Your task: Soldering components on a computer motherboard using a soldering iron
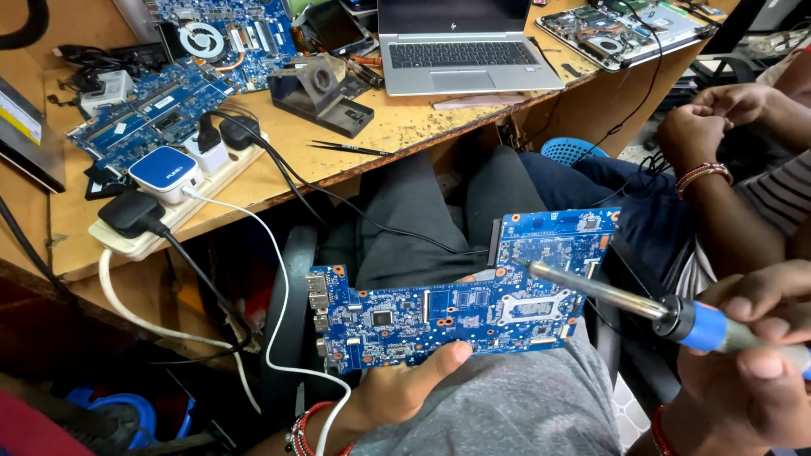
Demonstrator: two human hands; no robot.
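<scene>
Left hand (pixel 405 384) gripped the blue circuit board (pixel 456 304) from below, thumb pressed onto its lower edge, fingers hidden under the board. The board was held roughly level above the person's lap, over grey trousers, with its port side toward the left and a raised section at the upper right. Right hand (pixel 752 363) was closed around the blue handle of a soldering iron (pixel 642 306); its metal shaft ran leftward and upward, and the tip (pixel 522 265) rested at or just above the board's upper right section. Contact could not be confirmed.

A white cable (pixel 279 279) hung from the bench edge past the board's left side. A second person's hands (pixel 718 118), one wrist bearing a beaded band, were positioned at the right, well apart from the board.

On the wooden bench (pixel 397 135), a power strip (pixel 160 211) carried several plugs and adapters at the front left. Tweezers (pixel 351 149) lay near the front edge. Behind them stood a dark stand (pixel 321 97), with further blue boards (pixel 169 101) to the left. An open laptop (pixel 456 51) occupied the rear centre, and an opened laptop chassis (pixel 625 29) lay at the rear right.
</scene>
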